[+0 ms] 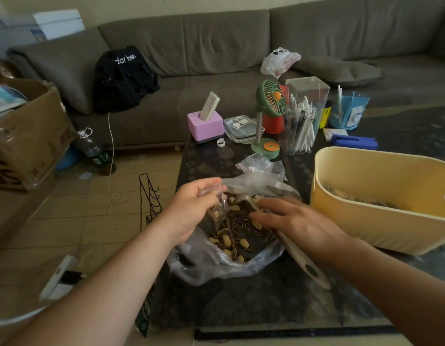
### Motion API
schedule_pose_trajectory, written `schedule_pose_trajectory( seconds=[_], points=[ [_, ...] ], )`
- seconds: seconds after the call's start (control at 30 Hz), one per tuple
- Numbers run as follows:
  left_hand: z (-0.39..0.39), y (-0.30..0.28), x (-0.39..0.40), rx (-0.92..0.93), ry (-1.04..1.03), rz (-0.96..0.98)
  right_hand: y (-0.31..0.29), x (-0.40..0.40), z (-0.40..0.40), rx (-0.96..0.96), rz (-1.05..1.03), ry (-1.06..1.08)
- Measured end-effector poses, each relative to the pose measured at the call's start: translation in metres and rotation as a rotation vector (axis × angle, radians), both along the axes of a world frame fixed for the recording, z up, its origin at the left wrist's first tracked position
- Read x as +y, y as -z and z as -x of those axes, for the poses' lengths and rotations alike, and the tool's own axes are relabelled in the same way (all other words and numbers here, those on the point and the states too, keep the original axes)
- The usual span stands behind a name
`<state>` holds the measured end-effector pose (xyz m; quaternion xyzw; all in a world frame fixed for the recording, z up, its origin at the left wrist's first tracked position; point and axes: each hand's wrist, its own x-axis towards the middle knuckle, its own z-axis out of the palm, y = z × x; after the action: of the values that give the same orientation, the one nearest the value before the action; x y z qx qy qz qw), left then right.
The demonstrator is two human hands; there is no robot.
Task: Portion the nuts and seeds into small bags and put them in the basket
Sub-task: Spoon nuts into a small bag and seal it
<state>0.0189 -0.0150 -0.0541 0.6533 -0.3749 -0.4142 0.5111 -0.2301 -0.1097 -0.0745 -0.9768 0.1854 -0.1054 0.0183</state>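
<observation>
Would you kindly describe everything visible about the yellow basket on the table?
The yellow basket looks like smooth pale-yellow plastic, with rounded corners, faint vertical ribbing on its outer wall and a cut-out handle hole at its right end. It stands upright and open-topped on the dark patterned table, right of the big clear bag of nuts and seeds. Some filled portions seem to lie at its bottom, though they are too blurred to make out. Neither hand touches it.

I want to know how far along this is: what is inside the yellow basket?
A low heap of filled small bags lies on the bottom of the yellow basket. The near wall hides the rest, so no count is possible.
</observation>
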Motion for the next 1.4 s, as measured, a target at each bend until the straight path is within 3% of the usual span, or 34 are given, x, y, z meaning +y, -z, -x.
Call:
schedule_pose_trajectory(
  seconds=[0.1,0.2,0.27,0.33,0.4,0.47,0.53,0.67,0.83,1.03,1.17,1.3,1.4],
  points=[
    [0.005,-0.007,-0.001,0.317,-0.01,0.03,0.019,-0.009,0.003,0.062,0.058,-0.002],
    [0.01,-0.01,0.001,0.435,0.034,0.028,0.028,-0.012,0.004,0.08,0.059,0.015],
    [0.014,-0.011,0.001,0.42,0.066,0.02,0.023,-0.007,0.001,-0.04,0.037,0.045],
    [0.019,-0.014,0.001,0.403,0.093,0.028,0.007,0.003,-0.007,-0.278,-0.119,0.127],
    [0.024,-0.017,0.001,0.408,0.118,0.05,-0.013,0.015,-0.017,-0.474,-0.494,0.284],
    [0.029,-0.02,0.001,0.421,0.154,0.066,-0.029,0.025,-0.028,-0.531,-0.9,0.364],
    [0.034,-0.022,0.001,0.427,0.18,0.076,-0.032,0.027,-0.035,-0.551,-1.1,0.376],
    [0.04,-0.021,0.002,0.47,0.195,0.091,-0.031,0.025,-0.041,-0.599,-1.207,0.417],
    [0.039,-0.015,0.002,0.398,0.169,0.089,-0.027,0.025,-0.04,-0.571,-1.268,0.425],
    [0.039,-0.003,0.004,0.087,0.094,-0.036,-0.022,0.025,-0.044,-0.652,-1.428,0.526],
    [0.032,-0.005,0.01,0.189,0.147,-0.184,-0.024,0.025,-0.049,-0.711,-1.59,0.592],
    [0.027,-0.008,0.017,0.2,0.152,-0.177,-0.031,0.03,-0.053,-0.737,-1.8,0.571],
    [0.028,-0.009,0.018,0.252,0.12,-0.183,-0.031,0.032,-0.057,-0.747,-1.808,0.57]
  ],
)
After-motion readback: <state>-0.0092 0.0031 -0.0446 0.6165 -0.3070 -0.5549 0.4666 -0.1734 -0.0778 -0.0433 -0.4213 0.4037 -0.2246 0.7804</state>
